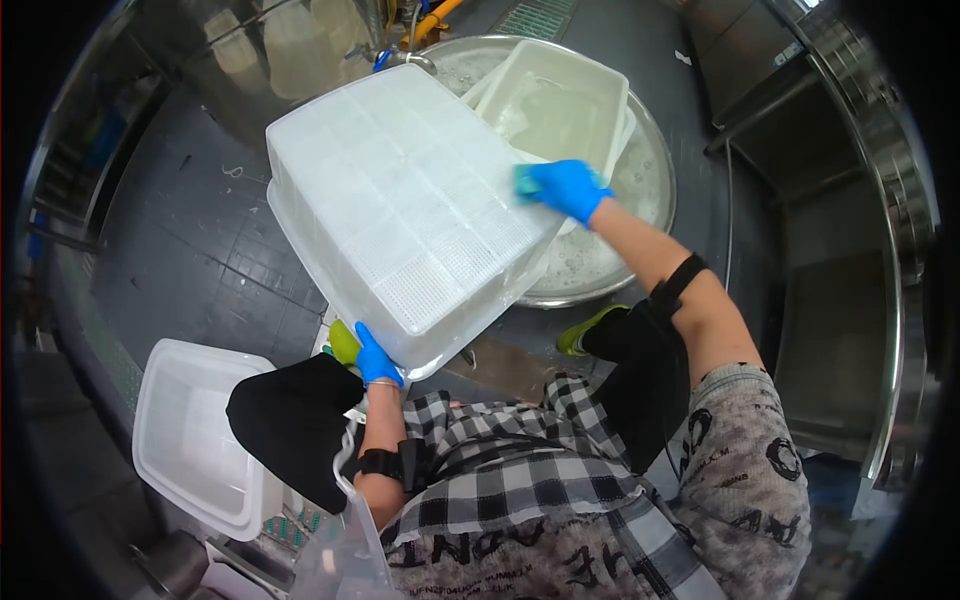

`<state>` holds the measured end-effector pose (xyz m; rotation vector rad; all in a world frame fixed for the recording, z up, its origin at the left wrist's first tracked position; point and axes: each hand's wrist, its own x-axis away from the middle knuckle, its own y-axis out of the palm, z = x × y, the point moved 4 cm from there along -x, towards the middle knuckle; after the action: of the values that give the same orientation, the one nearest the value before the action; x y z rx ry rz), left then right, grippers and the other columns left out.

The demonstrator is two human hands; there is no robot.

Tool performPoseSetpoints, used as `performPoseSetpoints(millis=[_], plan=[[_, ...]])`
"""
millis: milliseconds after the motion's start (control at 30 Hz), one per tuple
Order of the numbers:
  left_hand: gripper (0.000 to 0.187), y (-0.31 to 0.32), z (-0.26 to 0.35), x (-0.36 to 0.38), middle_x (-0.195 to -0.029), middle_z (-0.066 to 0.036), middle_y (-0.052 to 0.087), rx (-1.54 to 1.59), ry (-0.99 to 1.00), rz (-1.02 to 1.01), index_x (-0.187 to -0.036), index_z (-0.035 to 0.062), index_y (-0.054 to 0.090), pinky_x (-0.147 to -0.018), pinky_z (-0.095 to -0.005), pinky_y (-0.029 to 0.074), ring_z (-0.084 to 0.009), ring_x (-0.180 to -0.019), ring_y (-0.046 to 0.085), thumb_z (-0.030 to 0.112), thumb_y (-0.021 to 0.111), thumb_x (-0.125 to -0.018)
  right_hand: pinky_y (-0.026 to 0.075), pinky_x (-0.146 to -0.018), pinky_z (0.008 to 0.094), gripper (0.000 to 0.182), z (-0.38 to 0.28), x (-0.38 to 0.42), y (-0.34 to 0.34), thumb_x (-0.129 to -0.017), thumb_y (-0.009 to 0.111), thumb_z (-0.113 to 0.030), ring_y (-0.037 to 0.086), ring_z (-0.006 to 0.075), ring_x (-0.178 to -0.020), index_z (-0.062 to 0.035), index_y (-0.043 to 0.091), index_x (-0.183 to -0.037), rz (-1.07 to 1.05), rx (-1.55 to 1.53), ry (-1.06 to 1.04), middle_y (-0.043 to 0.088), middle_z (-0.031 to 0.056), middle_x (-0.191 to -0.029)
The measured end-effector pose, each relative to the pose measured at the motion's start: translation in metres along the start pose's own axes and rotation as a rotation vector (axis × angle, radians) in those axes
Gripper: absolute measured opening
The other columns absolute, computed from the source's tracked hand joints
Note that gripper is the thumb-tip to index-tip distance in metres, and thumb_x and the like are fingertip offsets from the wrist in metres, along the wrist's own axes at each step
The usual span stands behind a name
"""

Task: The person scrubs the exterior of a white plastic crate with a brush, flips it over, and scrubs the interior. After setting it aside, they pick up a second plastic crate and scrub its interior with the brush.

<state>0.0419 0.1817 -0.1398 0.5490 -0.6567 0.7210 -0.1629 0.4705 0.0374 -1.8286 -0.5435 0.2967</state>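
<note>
A large white perforated plastic basket (400, 200) is tipped with its bottom facing up, partly over a round metal basin (665, 170). My left hand (376, 358), in a blue glove, grips the basket's rim at the near corner. In my blue-gloved right hand (570, 190) is a green scouring pad (525, 183), pressed to the basket's bottom near its right edge. Behind that hand, a cream plastic tub (613, 95) with cloudy water in it sits in the basin. Foamy water surrounds the tub.
An empty white tub (155, 440) stands on the floor at left. A tap (415, 62) and yellow pipe (432, 22) are at the basin's far side. Steel shelving (850, 300) runs along the right. Dark tiled floor (190, 250) lies left of the basket.
</note>
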Motion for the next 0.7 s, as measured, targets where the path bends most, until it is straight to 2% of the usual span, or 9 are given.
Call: performPoseSetpoints(millis=[67, 200, 267, 367, 433, 533, 567, 633, 700], plan=[[0.062, 0.003, 0.001, 0.0, -0.106, -0.013, 0.052, -0.006, -0.009, 0.001, -0.11, -0.0042, 0.046, -0.077, -0.0335, 0.044, -0.025, -0.091, 0.053, 0.05, 0.042, -0.081, 0.047, -0.064, 0.0361, 0.027, 0.018, 0.005, -0.016, -0.074, 0.054, -0.033, 0.059, 0.0278, -0.069, -0.0139, 0.059, -0.093, -0.089, 0.096, 0.12, 0.06, 0.0126, -0.083], [0.061, -0.001, -0.001, -0.003, -0.103, -0.013, 0.054, -0.032, 0.016, 0.074, -0.106, -0.0056, 0.048, -0.076, -0.034, 0.045, -0.0247, -0.088, 0.054, 0.05, 0.043, -0.081, 0.044, -0.068, 0.0371, 0.023, -0.089, -0.014, 0.027, -0.073, 0.054, -0.029, 0.056, 0.031, -0.074, -0.011, 0.057, -0.088, 0.032, -0.012, -0.359, 0.058, 0.0158, -0.084], [0.061, -0.001, -0.001, -0.009, -0.103, -0.013, 0.054, -0.029, 0.019, 0.084, -0.105, -0.0058, 0.049, -0.075, -0.0343, 0.045, -0.0246, -0.088, 0.054, 0.05, 0.042, -0.081, 0.045, -0.067, 0.0357, 0.019, -0.147, -0.011, 0.025, -0.074, 0.053, -0.029, 0.057, 0.0304, -0.073, -0.0129, 0.059, -0.082, -0.176, 0.16, -0.341, 0.059, 0.015, -0.083], [0.061, -0.004, -0.004, -0.014, -0.1, -0.013, 0.055, 0.029, 0.049, 0.025, -0.103, -0.0059, 0.051, -0.074, -0.0344, 0.046, -0.0246, -0.085, 0.055, 0.05, 0.043, -0.081, 0.046, -0.065, 0.0354, 0.02, -0.078, -0.006, 0.02, -0.076, 0.051, -0.03, 0.058, 0.0289, -0.071, -0.0145, 0.06, -0.083, 0.175, -0.164, -0.292, 0.06, 0.0134, -0.082], [0.061, -0.006, -0.009, -0.023, -0.099, -0.013, 0.055, 0.069, 0.021, -0.03, -0.102, -0.0062, 0.051, -0.073, -0.0343, 0.046, -0.0249, -0.084, 0.055, 0.051, 0.043, -0.081, 0.046, -0.066, 0.035, 0.025, -0.017, 0.0, -0.004, -0.076, 0.051, -0.034, 0.059, 0.0275, -0.073, -0.0153, 0.06, -0.089, -0.03, 0.06, 0.07, 0.06, 0.0114, -0.084], [0.062, -0.006, -0.01, -0.023, -0.098, -0.013, 0.056, 0.011, 0.038, 0.03, -0.102, -0.0065, 0.051, -0.072, -0.0342, 0.046, -0.025, -0.083, 0.056, 0.051, 0.043, -0.08, 0.046, -0.066, 0.0358, 0.03, -0.003, 0.01, -0.015, -0.074, 0.052, -0.039, 0.058, 0.0289, -0.074, -0.0155, 0.059, -0.092, -0.131, -0.096, 0.22, 0.06, 0.011, -0.084], [0.062, -0.004, -0.01, -0.024, -0.098, -0.013, 0.056, 0.018, 0.037, 0.029, -0.102, -0.0065, 0.051, -0.072, -0.0342, 0.046, -0.025, -0.083, 0.056, 0.051, 0.043, -0.08, 0.046, -0.066, 0.0364, 0.03, -0.022, 0.012, -0.007, -0.073, 0.053, -0.039, 0.058, 0.0292, -0.073, -0.0152, 0.058, -0.091, -0.034, 0.16, 0.021, 0.06, 0.0118, -0.082], [0.063, -0.006, -0.011, -0.023, -0.099, -0.013, 0.055, -0.019, -0.011, 0.058, -0.102, -0.007, 0.051, -0.073, -0.0339, 0.046, -0.0247, -0.084, 0.056, 0.051, 0.043, -0.08, 0.046, -0.065, 0.0366, 0.028, -0.077, 0.021, 0.017, -0.071, 0.056, -0.037, 0.057, 0.0296, -0.071, -0.0142, 0.059, -0.087, 0.063, -0.007, -0.262, 0.059, 0.013, -0.081], [0.063, -0.007, -0.012, -0.03, -0.099, -0.013, 0.055, 0.009, -0.008, 0.029, -0.102, -0.0071, 0.051, -0.072, -0.0338, 0.046, -0.0246, -0.084, 0.056, 0.051, 0.043, -0.08, 0.045, -0.064, 0.0367, 0.027, -0.11, 0.03, 0.032, -0.07, 0.057, -0.037, 0.057, 0.03, -0.071, -0.0132, 0.059, -0.083, -0.026, 0.146, -0.284, 0.059, 0.013, -0.08]])
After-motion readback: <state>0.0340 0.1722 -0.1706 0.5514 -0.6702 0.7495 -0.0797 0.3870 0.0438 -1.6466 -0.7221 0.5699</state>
